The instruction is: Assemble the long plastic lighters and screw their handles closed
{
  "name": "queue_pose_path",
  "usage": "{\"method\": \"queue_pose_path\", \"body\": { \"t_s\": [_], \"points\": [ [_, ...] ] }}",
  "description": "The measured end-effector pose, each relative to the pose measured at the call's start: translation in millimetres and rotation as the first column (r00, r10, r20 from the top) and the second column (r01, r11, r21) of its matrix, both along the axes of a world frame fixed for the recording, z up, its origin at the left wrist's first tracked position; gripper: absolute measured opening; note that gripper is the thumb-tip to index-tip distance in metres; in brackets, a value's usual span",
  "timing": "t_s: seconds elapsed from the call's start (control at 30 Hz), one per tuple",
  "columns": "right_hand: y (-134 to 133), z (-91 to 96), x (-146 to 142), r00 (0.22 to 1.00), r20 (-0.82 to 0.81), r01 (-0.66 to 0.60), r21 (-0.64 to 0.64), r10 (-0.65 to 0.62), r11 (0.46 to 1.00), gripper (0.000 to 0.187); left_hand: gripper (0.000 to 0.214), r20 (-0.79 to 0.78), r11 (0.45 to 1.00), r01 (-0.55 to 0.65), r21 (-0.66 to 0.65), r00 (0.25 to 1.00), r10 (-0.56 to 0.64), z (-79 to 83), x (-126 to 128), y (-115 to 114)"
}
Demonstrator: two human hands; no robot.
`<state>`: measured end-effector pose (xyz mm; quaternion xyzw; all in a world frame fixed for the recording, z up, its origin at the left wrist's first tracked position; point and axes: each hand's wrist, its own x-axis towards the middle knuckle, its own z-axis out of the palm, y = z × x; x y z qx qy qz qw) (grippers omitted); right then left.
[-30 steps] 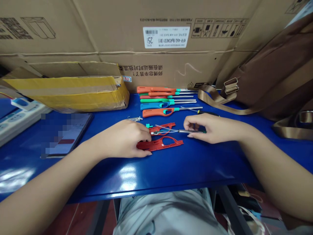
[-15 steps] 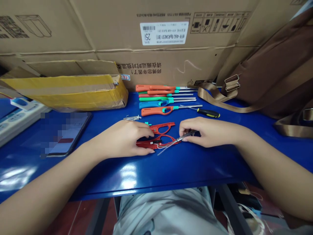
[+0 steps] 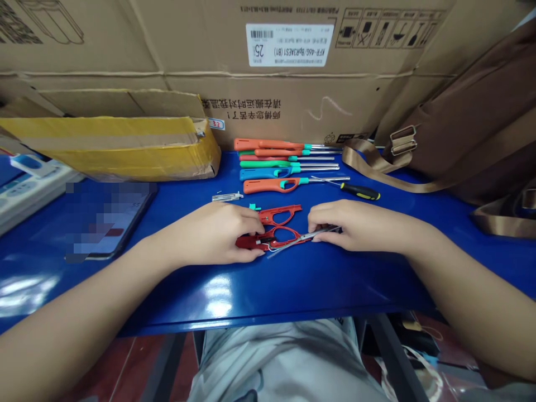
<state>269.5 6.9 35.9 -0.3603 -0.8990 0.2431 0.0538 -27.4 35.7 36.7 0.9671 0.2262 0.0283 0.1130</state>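
My left hand [image 3: 221, 231] is closed around the grip end of an opened red lighter casing half [image 3: 288, 228], where a small dark part and thin wires show. The fingers cover much of that end. Between the thumb and fingers of my right hand [image 3: 347, 226] is a slim metal lighter tube [image 3: 309, 236]. A thin strand slants from its left end across the casing's front edge. Just behind lies the other red casing half [image 3: 280, 215], near my left fingers, with a small teal trigger piece [image 3: 254, 207] beside it.
Several long-nosed lighters [image 3: 272, 186] lie stacked behind, next to a black-and-yellow screwdriver [image 3: 360, 192]. Small metal parts [image 3: 227, 196] sit left of them. A phone [image 3: 121, 223], power strip [image 3: 37, 187] and yellow-taped box [image 3: 159, 151] are at left; a strapped brown bag [image 3: 460, 123] stands at right.
My right hand has lowered the metal tube slightly, so it lies flatter against the front end of the red casing half. My left hand keeps its hold. The view has shifted slightly.
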Motion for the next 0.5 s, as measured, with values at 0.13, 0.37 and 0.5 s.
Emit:
{"method": "queue_pose_path", "body": {
  "t_s": [0.13,0.37,0.5],
  "points": [
    [-1.5,-1.2,-4.6,1.000,-0.012,0.004,-0.009,-0.004,1.000,0.009,0.019,-0.009,0.999,-0.018,-0.034,1.000,0.018,0.0,-0.4,1.5],
    [-1.2,1.8,-0.7,1.000,0.016,0.020,0.003,-0.020,1.000,0.009,0.020,-0.008,0.998,-0.022,-0.054,1.000,0.021,0.4,-1.2,3.6],
    [0.1,0.4,0.0,0.999,0.037,0.010,0.032,-0.011,0.999,0.016,0.020,0.007,0.998,-0.005,-0.055,1.000,0.006,-1.5,-1.6,4.7]
  ]
}}
